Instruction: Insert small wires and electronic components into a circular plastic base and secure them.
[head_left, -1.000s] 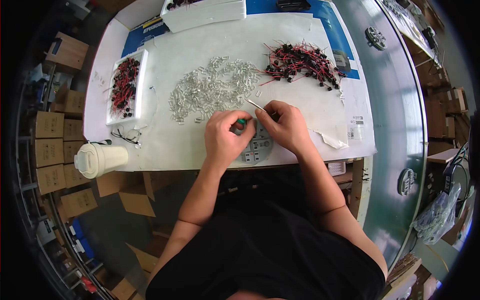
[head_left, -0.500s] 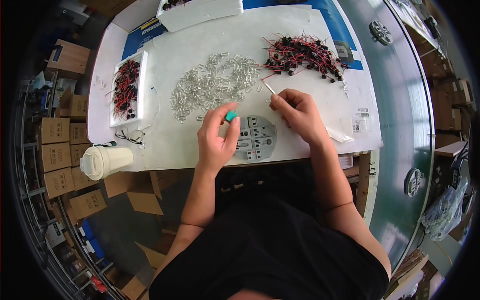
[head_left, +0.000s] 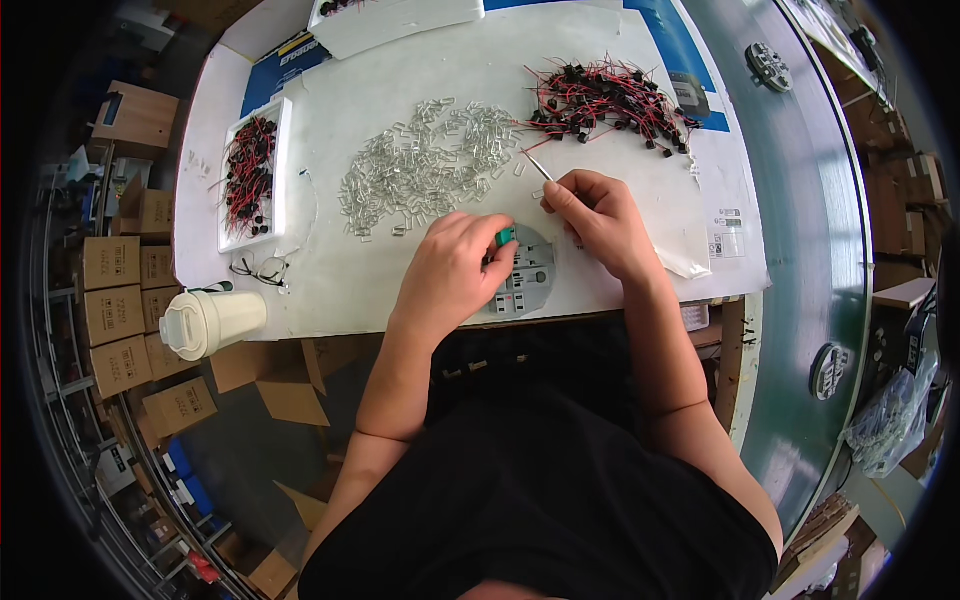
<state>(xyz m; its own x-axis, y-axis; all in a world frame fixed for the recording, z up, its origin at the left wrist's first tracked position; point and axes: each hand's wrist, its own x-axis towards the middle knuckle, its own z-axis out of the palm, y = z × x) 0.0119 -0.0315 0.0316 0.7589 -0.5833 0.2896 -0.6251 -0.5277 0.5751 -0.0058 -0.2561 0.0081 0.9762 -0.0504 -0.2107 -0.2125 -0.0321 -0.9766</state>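
My left hand (head_left: 450,268) is closed, thumb and fingers pinching a small green block (head_left: 506,236). It hovers over the left part of a round grey plate (head_left: 540,290) and covers some of it; small dark and light parts sit in the plate's slots. To the right, my right hand (head_left: 603,220) grips a thin pointed silver tool (head_left: 540,167), whose tip points up and left. Its rear end is hidden in the fist, so I cannot tell its exact kind. Beyond both hands lies a loose pile of small clear U-shaped pieces (head_left: 425,165).
Black parts with red wires (head_left: 610,105) lie heaped at the far right; more fill a white foam tray (head_left: 283,165) at left. A cream lidded cup (head_left: 225,322) and glasses (head_left: 265,270) stand near the left edge. A green-topped conveyor (head_left: 800,230) carrying round plates runs along the right.
My left hand has moved right with the green block, from beside the round plate to over it, and its fingers have curled in. The right hand and its tool have barely moved.
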